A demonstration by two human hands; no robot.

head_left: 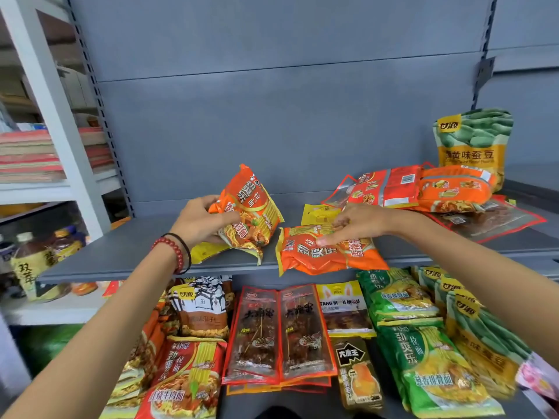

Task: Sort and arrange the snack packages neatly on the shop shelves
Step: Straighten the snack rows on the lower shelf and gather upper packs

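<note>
The left hand's fingertips vanish behind the tilted orange packet. Only a corner of the yellow packet beneath that packet shows. A second yellow packet lies half covered behind the right hand. On the tier below, the red skewer packets are legible, but the front rows are cut off by the bottom edge, and the green bags at far right smear into blur.

Both orange packets are glossy noodle bags with white and red Chinese lettering, yellow stripes and a picture of noodles. The tilted one stands on its lower end on the grey shelf, near the front lip. The left hand clasps its left side, thumb across the printed face.

The flat orange packet lies face up just to its right, apart from it — its lower edge overhangs the lip. The right thumb lies on its face and the bent fingers close at its upper edge, pinching it there.

Further right a red packet and another orange bag lie heaped before an upright green bean pouch.
</note>
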